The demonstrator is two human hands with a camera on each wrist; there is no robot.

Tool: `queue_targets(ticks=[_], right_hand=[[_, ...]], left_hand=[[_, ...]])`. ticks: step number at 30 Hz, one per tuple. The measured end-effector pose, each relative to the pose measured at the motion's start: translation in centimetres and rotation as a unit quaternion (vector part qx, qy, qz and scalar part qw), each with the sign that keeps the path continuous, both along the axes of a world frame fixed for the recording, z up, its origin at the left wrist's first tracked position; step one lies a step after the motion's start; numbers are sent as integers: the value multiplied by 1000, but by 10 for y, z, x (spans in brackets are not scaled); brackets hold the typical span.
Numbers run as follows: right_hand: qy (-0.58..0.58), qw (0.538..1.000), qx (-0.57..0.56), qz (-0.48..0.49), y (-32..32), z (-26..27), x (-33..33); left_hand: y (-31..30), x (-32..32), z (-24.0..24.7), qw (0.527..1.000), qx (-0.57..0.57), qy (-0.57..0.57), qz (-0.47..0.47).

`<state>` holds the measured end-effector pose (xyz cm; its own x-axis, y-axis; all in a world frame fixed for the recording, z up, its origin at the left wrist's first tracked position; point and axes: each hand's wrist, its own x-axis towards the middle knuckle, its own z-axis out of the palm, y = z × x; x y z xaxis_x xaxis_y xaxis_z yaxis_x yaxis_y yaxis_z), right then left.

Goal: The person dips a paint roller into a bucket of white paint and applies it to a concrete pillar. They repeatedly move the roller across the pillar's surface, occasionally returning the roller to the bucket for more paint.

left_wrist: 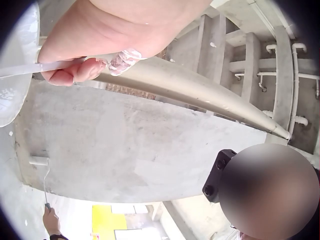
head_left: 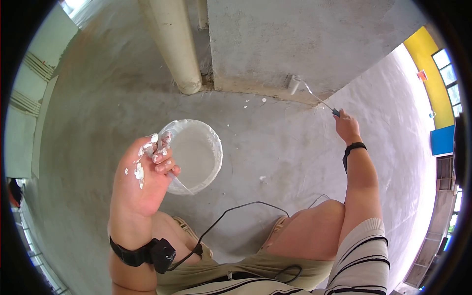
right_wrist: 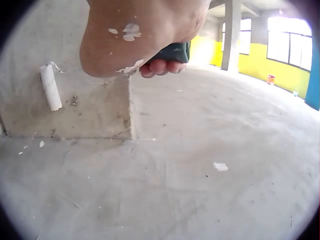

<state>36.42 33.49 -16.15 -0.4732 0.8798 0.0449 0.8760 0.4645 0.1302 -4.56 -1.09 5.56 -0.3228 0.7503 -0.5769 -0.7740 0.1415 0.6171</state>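
My left hand (head_left: pixel 142 177), spotted with white paint, grips the pale plastic handle (head_left: pixel 181 185) of a white bucket (head_left: pixel 219 162). White paint lies inside the bucket, whose left rim is partly behind the fingers. Out to the right, my right hand (head_left: pixel 348 127) holds a paint roller by its dark grip (right_wrist: pixel 175 53). The roller's white sleeve (head_left: pixel 294 85) is against the low part of a grey wall (head_left: pixel 295 39), left of the wall's corner. In the right wrist view, paint flecks mark the right hand, and the sleeve (right_wrist: pixel 51 89) stands nearly upright, tilted slightly.
A thick pale pipe (head_left: pixel 177 54) meets the floor left of the wall. Paint flakes (head_left: pixel 264 100) dot the concrete floor (head_left: pixel 255 147). A black cable (head_left: pixel 231 209) runs from the left wrist over the lap. Windows and a yellow wall (head_left: pixel 425 59) stand far right.
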Motion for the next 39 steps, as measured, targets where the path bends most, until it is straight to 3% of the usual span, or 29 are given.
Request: queue_targets(ticks=[3, 5, 7, 12, 14, 18, 27, 30, 32, 34, 36, 39], right_hand=[[1, 994, 4, 109, 16, -21, -33], [-54, 993, -28, 102, -9, 20, -97], [-37, 966, 102, 233, 7, -21, -120], [-44, 979, -30, 197, -35, 21, -204], [-32, 978, -17, 205, -41, 25, -205], [32, 982, -7, 188, -35, 14, -194], [53, 986, -30, 154, -24, 18, -175], [11, 980, 72, 183, -6, -7, -120], [-25, 984, 42, 170, 1, -12, -71], [53, 996, 16, 69, -2, -8, -24], [28, 999, 26, 11, 0, -13, 21], [-17, 998, -18, -63, -13, 11, 33]], left_hand=[[3, 2, 1, 1000, 4, -5, -1], [4, 2, 1, 1000, 5, -3, -2], [4, 0, -1, 1000, 12, -3, -12], [-2, 3, -6, 1000, 7, 8, -10], [-3, 4, -7, 1000, 5, 7, -6], [-4, 5, -6, 1000, 8, 1, -2], [7, 3, -5, 1000, 5, -6, -27], [6, 3, -5, 1000, 6, -6, -25], [2, 2, -7, 1000, 8, -5, -23], [-1, -1, -10, 999, 20, -18, -29], [-4, -1, -10, 1000, 17, -15, -22], [-6, 2, -6, 1000, 16, -9, -10]])
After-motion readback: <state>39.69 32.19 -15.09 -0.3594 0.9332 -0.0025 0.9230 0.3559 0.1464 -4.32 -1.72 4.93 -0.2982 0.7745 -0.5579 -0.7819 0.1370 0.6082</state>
